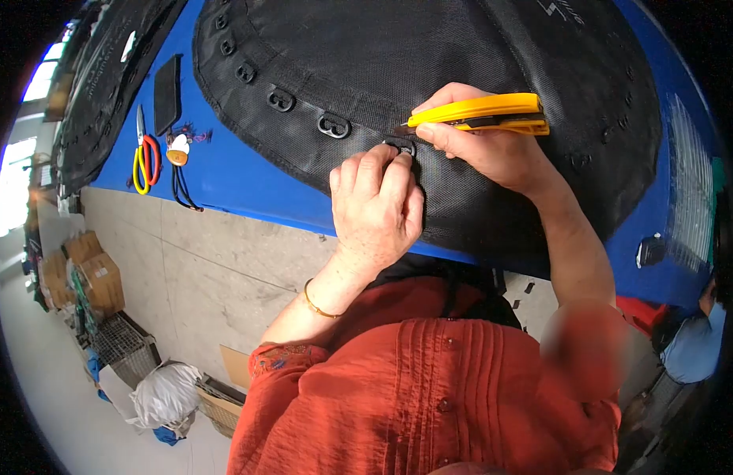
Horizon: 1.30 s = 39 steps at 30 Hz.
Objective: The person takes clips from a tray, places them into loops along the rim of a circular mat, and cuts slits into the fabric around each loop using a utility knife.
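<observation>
A round black mesh mat [342, 55] with a sewn band lies on the blue table. Along the band's edge runs a row of black rings, one of them a buckle-like ring [333, 125] just left of my hands. My left hand [376, 202] has its fingers bent and pressed on another black ring [403, 146] at the edge, partly covering it. In my right hand [481, 146] is a yellow utility knife [489, 111], its handle pointing right. The knife's tip meets the band just above that ring.
Scissors [145, 158] with red and yellow handles lie left on the blue table [240, 186], near a dark flat pouch [168, 93] and a corded wooden piece [177, 153]. Cardboard boxes [100, 277] and a white sack [167, 393] stand on the floor. Another person's blue sleeve [693, 348] shows at right.
</observation>
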{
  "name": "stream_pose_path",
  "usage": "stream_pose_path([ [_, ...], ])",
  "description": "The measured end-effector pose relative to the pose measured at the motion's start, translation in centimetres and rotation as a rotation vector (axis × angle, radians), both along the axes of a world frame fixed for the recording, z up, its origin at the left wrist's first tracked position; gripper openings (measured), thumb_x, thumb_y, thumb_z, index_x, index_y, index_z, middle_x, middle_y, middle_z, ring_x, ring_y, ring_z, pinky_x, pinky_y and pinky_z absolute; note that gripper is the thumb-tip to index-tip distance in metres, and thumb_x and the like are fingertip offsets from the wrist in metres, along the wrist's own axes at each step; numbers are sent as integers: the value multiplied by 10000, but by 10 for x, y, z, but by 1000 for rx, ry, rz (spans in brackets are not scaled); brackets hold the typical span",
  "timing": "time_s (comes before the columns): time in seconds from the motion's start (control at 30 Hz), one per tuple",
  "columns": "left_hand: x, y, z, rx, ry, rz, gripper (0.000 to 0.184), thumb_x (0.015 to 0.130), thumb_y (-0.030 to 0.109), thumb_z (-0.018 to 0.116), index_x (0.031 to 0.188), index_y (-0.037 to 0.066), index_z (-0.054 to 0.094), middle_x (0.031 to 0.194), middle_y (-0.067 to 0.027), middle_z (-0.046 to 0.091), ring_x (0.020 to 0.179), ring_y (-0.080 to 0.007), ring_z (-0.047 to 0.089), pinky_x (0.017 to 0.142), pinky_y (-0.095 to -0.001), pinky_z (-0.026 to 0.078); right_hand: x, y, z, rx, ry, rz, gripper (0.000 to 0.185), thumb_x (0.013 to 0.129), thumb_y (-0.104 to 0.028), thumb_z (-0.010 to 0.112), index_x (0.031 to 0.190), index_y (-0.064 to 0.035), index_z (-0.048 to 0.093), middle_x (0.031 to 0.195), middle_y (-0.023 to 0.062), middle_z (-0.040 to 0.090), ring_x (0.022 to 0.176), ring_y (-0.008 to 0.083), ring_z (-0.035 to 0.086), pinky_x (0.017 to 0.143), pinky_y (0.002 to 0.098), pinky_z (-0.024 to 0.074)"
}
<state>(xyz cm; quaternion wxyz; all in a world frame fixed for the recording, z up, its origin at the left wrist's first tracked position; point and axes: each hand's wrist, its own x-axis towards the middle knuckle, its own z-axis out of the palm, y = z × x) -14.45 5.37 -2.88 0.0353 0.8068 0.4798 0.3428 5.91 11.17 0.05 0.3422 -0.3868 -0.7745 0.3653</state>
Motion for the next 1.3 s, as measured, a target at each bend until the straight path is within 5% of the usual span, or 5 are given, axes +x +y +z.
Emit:
stream_pose_path([
  [0.53, 0, 0, 1, 0, 9, 5, 287, 811, 76, 703, 1097, 56, 693, 1145, -110, 654, 1006, -301, 593, 892, -412, 450, 10, 0, -7, 124, -86, -15, 176, 909, -151, 709, 1070, -85, 733, 1070, 52, 661, 1004, 217, 686, 870, 311, 550],
  [0.63, 0, 2, -3, 25, 13, 9, 299, 798, 91, 714, 1093, 56, 690, 1136, -102, 649, 996, -296, 596, 867, -418, 446, 14, 2, -9, 352, -163, 13, 177, 912, -153, 710, 1074, -87, 730, 1068, 54, 661, 990, 215, 687, 850, 316, 549],
  [0.73, -1, 2, -3, 45, 19, 8, 308, 786, 103, 723, 1088, 55, 687, 1127, -94, 644, 980, -291, 598, 840, -422, 442, 20, 1, -8, 411, -262, 67, 157, 981, -62, 679, 1134, -25, 678, 1076, 38, 626, 804, 101, 651, 725, 232, 560],
  [1.13, 1, 1, -3, 69, -1, 28, 353, 822, 85, 698, 1172, 36, 693, 1156, -124, 668, 994, -307, 607, 864, -419, 458, 21, 3, -12, 441, -208, 85, 166, 976, -73, 684, 1136, -29, 682, 1119, 47, 623, 777, 117, 655, 709, 234, 572],
  [1.3, 0, -1, -2, 77, 46, 2, 334, 820, 61, 694, 1152, 36, 702, 1190, -113, 682, 1002, -302, 613, 865, -408, 461, 15, -4, 2, 6, -74, -20, 165, 961, -149, 670, 1113, -90, 693, 1129, 34, 627, 901, 157, 662, 803, 277, 545],
])
